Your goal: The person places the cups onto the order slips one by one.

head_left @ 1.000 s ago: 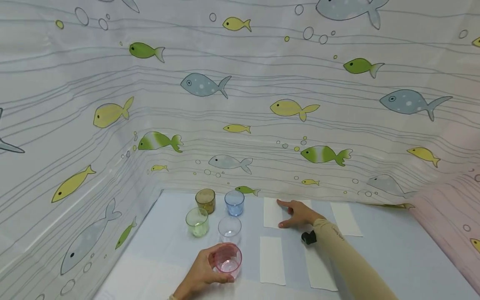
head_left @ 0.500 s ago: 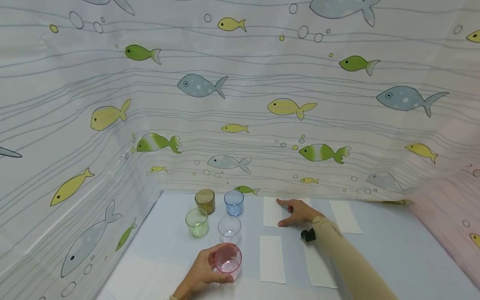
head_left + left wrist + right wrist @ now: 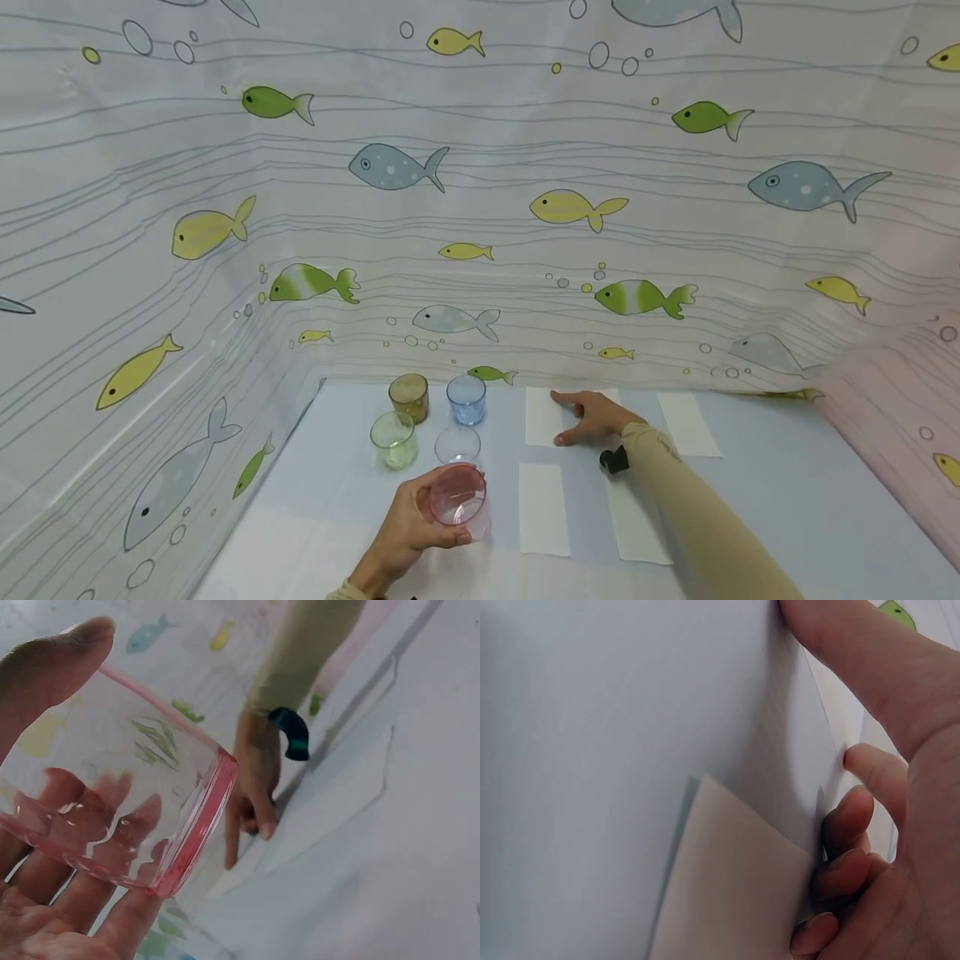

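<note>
Left hand (image 3: 412,517): grip holding the pink glass (image 3: 459,496), thumb on one side of the wall, fingers spread along the other. The glass is at the near side of the surface (image 3: 300,492), just in front of the clear glass (image 3: 457,446); in the left wrist view it is tilted, its thick base appearing clear of the surface. Behind it, four glasses stand upright in two columns: green glass (image 3: 393,446) left of the clear one, brown glass (image 3: 408,398) behind the green, blue glass (image 3: 467,404) behind the clear. Right hand (image 3: 596,417): holds nothing; grip fairly wide between extended index finger and thumb, remaining fingers curled toward the palm. Index fingertip rests on the back-left white strip (image 3: 540,417); thumb tip lies at that strip's right edge. Another strip (image 3: 613,396) lies partly hidden behind the hand, with a far-right strip (image 3: 688,425) beyond the wrist. Nearer the person are a front-left strip (image 3: 545,508), right of the pink glass, and a front-right strip (image 3: 637,521), partly covered by the beige sleeve (image 3: 697,500). Dark device (image 3: 613,459) at right wrist. Fish-printed sheeting (image 3: 517,283) encloses the surface at back and sides.
</note>
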The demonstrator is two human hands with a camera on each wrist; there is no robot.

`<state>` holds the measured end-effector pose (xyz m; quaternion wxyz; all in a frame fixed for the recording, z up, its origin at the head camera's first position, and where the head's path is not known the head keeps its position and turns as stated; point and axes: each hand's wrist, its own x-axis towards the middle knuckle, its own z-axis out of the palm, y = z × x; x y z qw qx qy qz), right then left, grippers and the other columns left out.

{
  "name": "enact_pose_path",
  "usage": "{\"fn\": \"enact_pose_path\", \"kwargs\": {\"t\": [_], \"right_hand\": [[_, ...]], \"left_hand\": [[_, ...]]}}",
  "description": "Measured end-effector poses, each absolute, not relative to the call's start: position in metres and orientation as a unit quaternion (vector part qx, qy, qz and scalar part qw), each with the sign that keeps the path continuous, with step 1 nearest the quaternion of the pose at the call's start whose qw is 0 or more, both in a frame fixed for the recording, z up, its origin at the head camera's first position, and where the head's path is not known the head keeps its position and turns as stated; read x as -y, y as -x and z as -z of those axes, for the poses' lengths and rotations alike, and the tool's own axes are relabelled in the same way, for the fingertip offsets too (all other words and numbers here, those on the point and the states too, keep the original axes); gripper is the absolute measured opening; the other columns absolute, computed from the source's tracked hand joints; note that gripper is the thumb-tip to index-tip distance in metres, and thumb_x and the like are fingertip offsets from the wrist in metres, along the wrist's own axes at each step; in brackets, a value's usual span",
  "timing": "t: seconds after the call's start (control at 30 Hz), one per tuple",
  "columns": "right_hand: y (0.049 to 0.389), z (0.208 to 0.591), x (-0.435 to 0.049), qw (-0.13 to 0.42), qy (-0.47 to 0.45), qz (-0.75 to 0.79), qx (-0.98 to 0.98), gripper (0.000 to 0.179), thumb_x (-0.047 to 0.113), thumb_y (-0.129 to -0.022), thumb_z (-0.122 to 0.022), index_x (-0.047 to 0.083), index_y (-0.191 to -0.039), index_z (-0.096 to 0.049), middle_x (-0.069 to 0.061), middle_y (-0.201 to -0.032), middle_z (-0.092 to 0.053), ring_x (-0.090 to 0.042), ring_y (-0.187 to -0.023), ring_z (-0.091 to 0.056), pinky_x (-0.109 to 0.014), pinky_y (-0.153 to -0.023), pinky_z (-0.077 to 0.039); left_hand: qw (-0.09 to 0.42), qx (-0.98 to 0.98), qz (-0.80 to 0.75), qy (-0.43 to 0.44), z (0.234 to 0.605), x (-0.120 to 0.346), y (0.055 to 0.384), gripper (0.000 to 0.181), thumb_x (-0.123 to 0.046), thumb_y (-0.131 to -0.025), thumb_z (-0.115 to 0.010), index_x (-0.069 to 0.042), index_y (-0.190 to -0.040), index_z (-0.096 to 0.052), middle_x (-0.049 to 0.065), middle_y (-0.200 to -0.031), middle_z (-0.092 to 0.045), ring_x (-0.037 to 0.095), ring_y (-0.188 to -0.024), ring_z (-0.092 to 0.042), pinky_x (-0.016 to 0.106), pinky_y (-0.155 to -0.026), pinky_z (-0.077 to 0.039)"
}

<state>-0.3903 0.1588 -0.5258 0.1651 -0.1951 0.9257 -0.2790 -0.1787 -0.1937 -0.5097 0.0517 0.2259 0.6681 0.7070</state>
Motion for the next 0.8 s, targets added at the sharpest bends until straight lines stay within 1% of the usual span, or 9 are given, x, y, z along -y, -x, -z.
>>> {"fn": "enact_pose_path", "kwargs": {"t": [0.2, 0.4, 0.53, 0.67, 0.8], "right_hand": [[0.389, 0.523, -0.158, 0.168, 0.191, 0.275, -0.927, 0.102, 0.052, -0.073, -0.096, 0.029, -0.16, -0.049, -0.004, -0.095, -0.05, -0.019, -0.087, -0.047, -0.032, -0.07, -0.037], [0.389, 0.524, -0.157, 0.17, 0.189, 0.283, -0.925, 0.102, 0.048, -0.073, -0.097, 0.027, -0.16, -0.049, -0.004, -0.093, -0.05, -0.019, -0.085, -0.046, -0.032, -0.069, -0.036], [0.388, 0.524, -0.157, 0.169, 0.188, 0.283, -0.925, 0.101, 0.047, -0.073, -0.097, 0.027, -0.16, -0.049, -0.004, -0.092, -0.05, -0.019, -0.084, -0.046, -0.032, -0.069, -0.036], [0.389, 0.525, -0.157, 0.165, 0.188, 0.281, -0.927, 0.101, 0.048, -0.073, -0.097, 0.027, -0.16, -0.049, -0.004, -0.092, -0.05, -0.019, -0.084, -0.047, -0.032, -0.068, -0.036], [0.39, 0.524, -0.157, 0.162, 0.19, 0.283, -0.926, 0.101, 0.047, -0.073, -0.098, 0.026, -0.159, -0.05, -0.004, -0.091, -0.05, -0.019, -0.083, -0.047, -0.031, -0.068, -0.036]], "left_hand": [[0.015, -0.666, -0.71, -0.227, 0.476, 0.188, 0.189, 0.074, 0.006, -0.075, -0.09, 0.004, -0.143, -0.06, 0.018, -0.138, -0.069, 0.017, -0.126, -0.066, 0.033, -0.104, -0.059], [-0.019, -0.662, -0.709, -0.24, 0.446, 0.185, 0.209, 0.076, 0.004, -0.074, -0.092, 0.008, -0.142, -0.059, 0.01, -0.134, -0.072, 0.016, -0.124, -0.068, 0.035, -0.102, -0.06], [-0.028, -0.659, -0.711, -0.246, 0.428, 0.182, 0.224, 0.078, 0.003, -0.073, -0.094, 0.008, -0.142, -0.058, 0.008, -0.133, -0.072, 0.017, -0.123, -0.068, 0.036, -0.103, -0.06], [-0.027, -0.666, -0.702, -0.249, 0.415, 0.176, 0.24, 0.078, 0.002, -0.073, -0.094, 0.004, -0.143, -0.059, 0.011, -0.135, -0.07, 0.018, -0.125, -0.067, 0.036, -0.103, -0.06], [-0.02, -0.666, -0.704, -0.246, 0.406, 0.168, 0.254, 0.078, 0.006, -0.073, -0.092, 0.003, -0.144, -0.059, 0.013, -0.136, -0.07, 0.018, -0.125, -0.067, 0.039, -0.104, -0.06]]}}
